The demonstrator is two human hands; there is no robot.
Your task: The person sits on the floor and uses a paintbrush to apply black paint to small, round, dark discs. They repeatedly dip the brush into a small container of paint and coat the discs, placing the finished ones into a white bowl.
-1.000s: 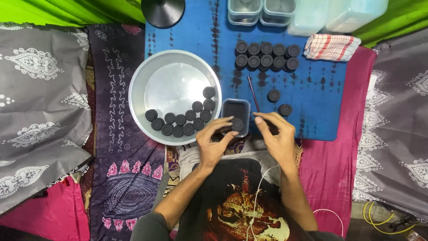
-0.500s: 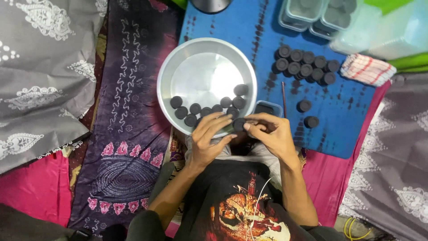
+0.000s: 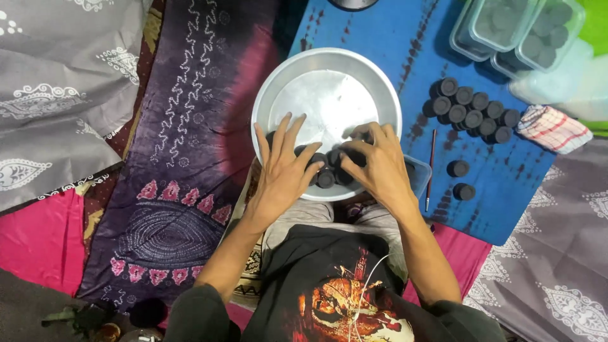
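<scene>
Centrally, both hands over round metal pan (image 3: pixel 297 82): left hand (image 3: pixel 282 171) with fingers splayed, released, resting at pan's near rim; right hand (image 3: pixel 373 166) fingers pinching small black caps (image 3: pixel 326 177), row gathered along near edge within reach; spare caps cluster (image 3: pixel 472 114) on blue cloth (image 3: pixel 380 25), right of frame

My left hand (image 3: pixel 283 174) and right hand (image 3: pixel 373 166) rest side by side in the near part of the pan (image 3: pixel 272 101), on the small jars (image 3: pixel 326 178) lying there. Right of the pan: stick (image 3: pixel 430 168), then grouped jars (image 3: pixel 472 114). Beyond those, lidded tubs (image 3: pixel 516 28); folded cloth (image 3: pixel 554 128) farthest right.
</scene>
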